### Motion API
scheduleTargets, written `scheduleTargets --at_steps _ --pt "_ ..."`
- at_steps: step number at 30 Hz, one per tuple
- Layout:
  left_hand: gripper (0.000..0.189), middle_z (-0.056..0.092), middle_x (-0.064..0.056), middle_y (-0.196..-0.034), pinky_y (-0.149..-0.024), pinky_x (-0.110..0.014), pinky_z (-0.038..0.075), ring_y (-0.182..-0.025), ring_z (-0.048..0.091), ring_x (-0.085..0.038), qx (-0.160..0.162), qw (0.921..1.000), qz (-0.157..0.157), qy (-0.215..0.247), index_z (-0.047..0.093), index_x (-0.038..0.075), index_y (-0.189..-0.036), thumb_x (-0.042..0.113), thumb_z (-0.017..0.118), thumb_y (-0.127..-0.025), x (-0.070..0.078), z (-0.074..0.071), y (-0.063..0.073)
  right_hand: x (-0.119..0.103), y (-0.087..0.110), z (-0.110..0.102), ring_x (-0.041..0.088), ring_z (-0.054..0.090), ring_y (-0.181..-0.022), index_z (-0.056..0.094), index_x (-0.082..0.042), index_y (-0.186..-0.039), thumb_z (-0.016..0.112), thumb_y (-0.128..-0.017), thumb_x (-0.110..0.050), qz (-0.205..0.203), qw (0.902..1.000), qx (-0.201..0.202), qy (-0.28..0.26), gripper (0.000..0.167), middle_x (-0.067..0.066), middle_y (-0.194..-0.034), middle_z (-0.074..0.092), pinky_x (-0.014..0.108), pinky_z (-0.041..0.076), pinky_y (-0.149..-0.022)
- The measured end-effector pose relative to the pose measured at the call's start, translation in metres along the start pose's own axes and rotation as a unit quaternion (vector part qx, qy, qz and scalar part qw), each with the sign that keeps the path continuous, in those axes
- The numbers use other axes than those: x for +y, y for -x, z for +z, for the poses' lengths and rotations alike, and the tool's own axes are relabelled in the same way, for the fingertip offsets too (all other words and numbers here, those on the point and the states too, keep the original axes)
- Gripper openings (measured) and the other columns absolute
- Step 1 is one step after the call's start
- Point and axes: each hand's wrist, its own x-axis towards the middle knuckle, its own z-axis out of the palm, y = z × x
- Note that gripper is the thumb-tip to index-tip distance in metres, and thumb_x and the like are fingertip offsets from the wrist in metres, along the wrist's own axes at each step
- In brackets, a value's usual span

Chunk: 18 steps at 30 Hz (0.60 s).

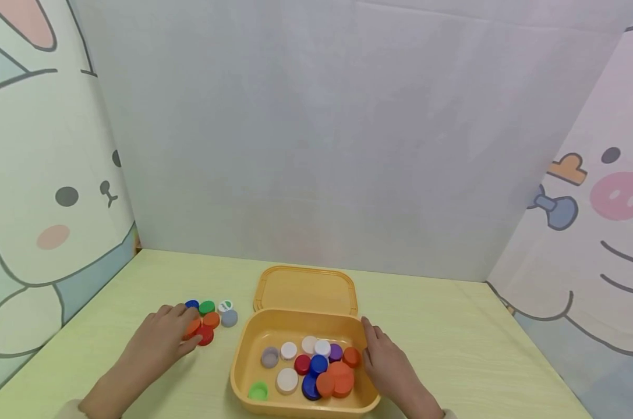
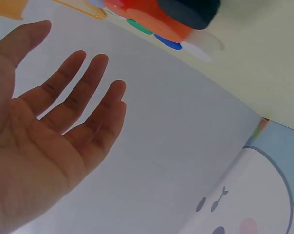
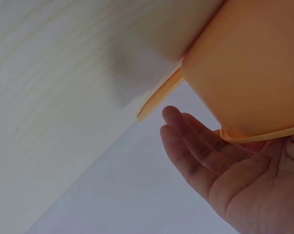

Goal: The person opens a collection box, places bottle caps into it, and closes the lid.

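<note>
My left hand (image 1: 156, 340) is over a group of loose bottle caps on the left of the table, near an orange cap (image 1: 192, 327) and a red cap (image 1: 205, 335). In the left wrist view its fingers (image 2: 71, 90) are spread and loosely bent, with nothing between them. My right hand (image 1: 392, 366) holds the right rim of a yellow plastic box (image 1: 245, 343), its thumb over the edge and its fingers along the outside. Inside the box lie several caps, among them a white cap (image 1: 287, 381), a blue cap (image 1: 318, 364) and a light green cap (image 1: 258, 391).
The yellow lid (image 1: 306, 289) lies flat behind the box. A green cap (image 1: 207, 307), a white printed cap (image 1: 225, 306) and a grey cap (image 1: 229, 318) sit beyond my left hand. A pale curtain (image 1: 316, 145) stands at the table's back edge, with cartoon-printed cloths at both sides.
</note>
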Motion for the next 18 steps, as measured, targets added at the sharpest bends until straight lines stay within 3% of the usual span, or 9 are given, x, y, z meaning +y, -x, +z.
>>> scheduleTargets --at_steps 3,10,18 --pt "0.039 0.059 -0.004 -0.081 -0.066 -0.045 0.049 -0.08 0.055 -0.028 -0.022 0.9995 -0.022 -0.004 0.062 0.008 -0.093 0.033 0.077 -0.067 -0.01 0.003 0.005 0.0 0.0 0.0 0.028 0.058 -0.102 0.039 0.0 -0.135 0.049 -0.088 -0.012 -0.001 1.0 0.0 0.001 0.05 0.015 -0.116 0.056 0.044 0.05 -0.082" --pt "0.038 0.058 -0.005 -0.08 -0.064 -0.047 0.048 -0.078 0.055 -0.03 -0.039 0.9982 -0.045 -0.007 0.061 0.008 -0.09 0.034 0.076 -0.067 -0.037 0.014 0.019 0.0 -0.001 0.001 0.029 0.057 -0.101 0.038 0.0 -0.135 0.049 -0.088 -0.013 0.003 1.0 -0.006 -0.002 0.05 0.016 -0.116 0.055 0.045 0.05 -0.082" --pt "0.035 0.053 -0.001 -0.072 -0.054 -0.039 0.045 -0.067 0.049 -0.023 -0.069 0.9962 -0.049 -0.018 0.06 0.01 -0.084 0.037 0.075 -0.067 -0.052 0.022 0.028 -0.001 0.0 0.001 0.031 0.057 -0.104 0.037 -0.001 -0.136 0.049 -0.088 -0.013 0.009 0.9998 -0.015 -0.007 0.051 0.017 -0.119 0.054 0.046 0.049 -0.084"
